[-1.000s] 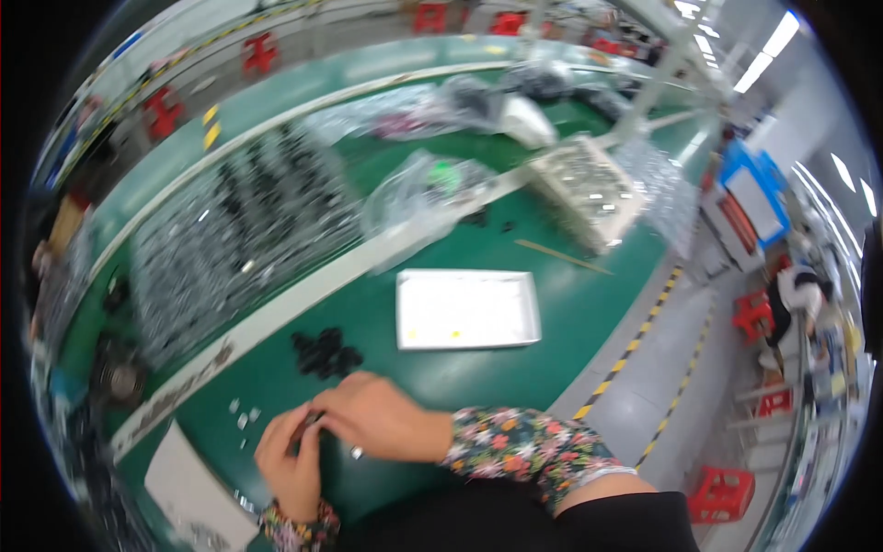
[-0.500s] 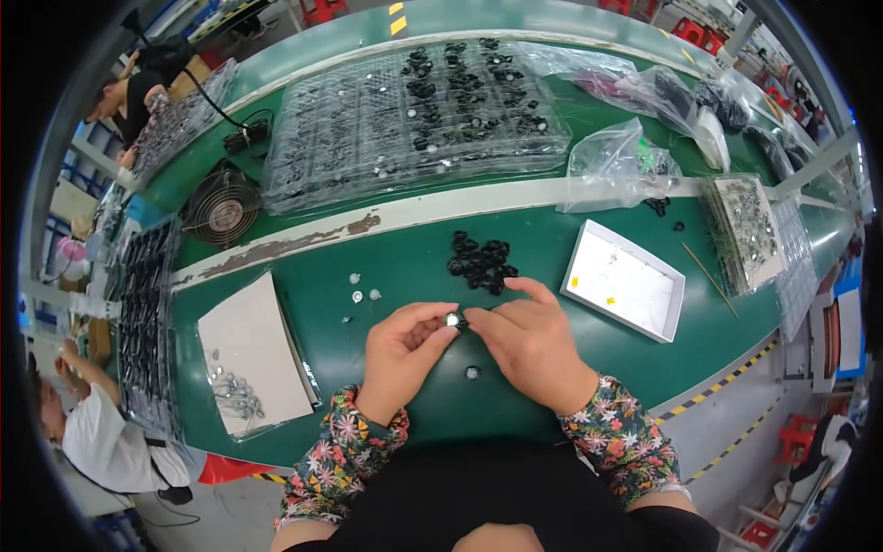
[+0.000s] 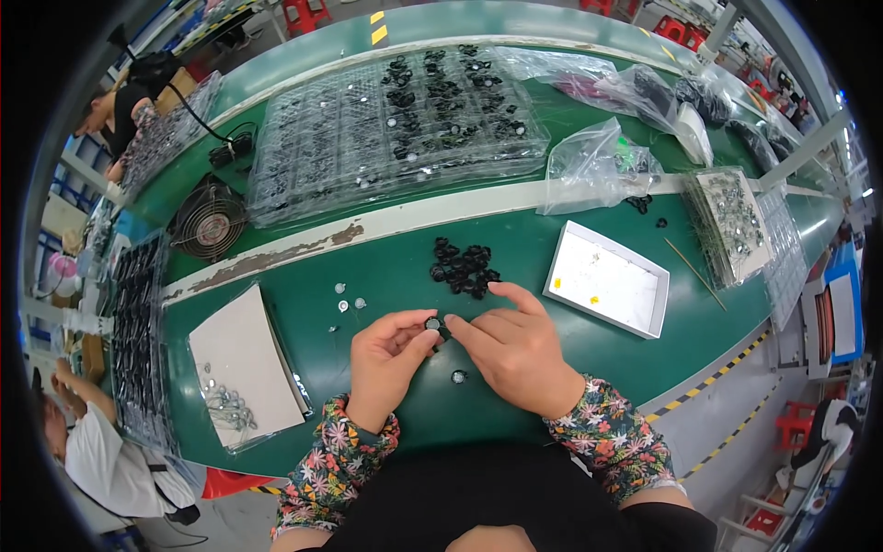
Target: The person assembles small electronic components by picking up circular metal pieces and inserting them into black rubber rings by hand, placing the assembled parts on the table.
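Observation:
My left hand (image 3: 388, 357) pinches a small round part (image 3: 433, 324) with a silvery face and a black rim between thumb and fingers. From the other side, my right hand (image 3: 515, 348) has its thumb and index fingertips closed at the part's black edge; its other fingers are partly hidden. Just beyond my hands lies a pile of small black ring-like parts (image 3: 460, 265). Below the held part, a single silver-faced round part (image 3: 459, 376) rests on the green table. Several small pale round pieces (image 3: 343, 305) lie to the left of my left hand.
A white open box (image 3: 609, 279) holds scraps and yellow bits. Left is a card sheet (image 3: 241, 345) with silvery pieces; beyond the ledge stand clear trays (image 3: 303, 156), a fan (image 3: 210, 221) and plastic bags (image 3: 593, 170). A thin stick (image 3: 694, 274) lies right. Other people work at left.
The whole view has shifted slightly, so the table appears further left. Both hands stay together at the held part, whose face has tilted and looks less bright.

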`<state>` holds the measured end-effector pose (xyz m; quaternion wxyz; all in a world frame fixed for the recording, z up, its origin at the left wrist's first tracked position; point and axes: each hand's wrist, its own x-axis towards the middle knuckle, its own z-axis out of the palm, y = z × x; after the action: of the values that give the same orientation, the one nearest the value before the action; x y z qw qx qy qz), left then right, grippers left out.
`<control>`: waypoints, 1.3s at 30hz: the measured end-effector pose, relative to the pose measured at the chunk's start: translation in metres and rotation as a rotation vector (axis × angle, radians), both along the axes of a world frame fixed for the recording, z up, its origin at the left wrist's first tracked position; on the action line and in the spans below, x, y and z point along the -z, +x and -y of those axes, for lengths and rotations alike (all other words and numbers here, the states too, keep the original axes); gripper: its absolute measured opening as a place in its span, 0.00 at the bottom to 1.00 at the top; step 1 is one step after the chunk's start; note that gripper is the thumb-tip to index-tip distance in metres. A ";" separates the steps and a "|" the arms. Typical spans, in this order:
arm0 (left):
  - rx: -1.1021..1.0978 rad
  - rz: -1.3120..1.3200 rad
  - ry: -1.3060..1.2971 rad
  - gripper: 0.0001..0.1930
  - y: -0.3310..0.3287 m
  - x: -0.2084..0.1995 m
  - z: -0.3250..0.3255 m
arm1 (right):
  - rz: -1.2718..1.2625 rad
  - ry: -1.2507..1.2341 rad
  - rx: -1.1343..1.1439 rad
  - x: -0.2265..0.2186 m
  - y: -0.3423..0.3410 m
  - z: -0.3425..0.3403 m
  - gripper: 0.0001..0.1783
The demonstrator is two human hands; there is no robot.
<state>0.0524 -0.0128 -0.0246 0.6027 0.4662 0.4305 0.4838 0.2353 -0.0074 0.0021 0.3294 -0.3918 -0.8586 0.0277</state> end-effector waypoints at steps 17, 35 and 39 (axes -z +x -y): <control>0.025 0.137 -0.047 0.12 -0.002 -0.001 -0.003 | -0.094 0.004 -0.034 0.000 -0.001 -0.003 0.12; 0.002 0.082 -0.007 0.10 0.004 -0.007 0.001 | -0.178 -0.289 0.135 -0.015 0.033 -0.009 0.03; 0.043 -0.416 0.080 0.08 0.008 -0.008 0.004 | -0.066 -0.457 0.158 -0.014 0.045 -0.003 0.03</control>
<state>0.0602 -0.0164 -0.0164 0.4917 0.5889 0.5161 0.3809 0.2807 -0.0046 0.0161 0.2614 -0.5207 -0.7856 0.2083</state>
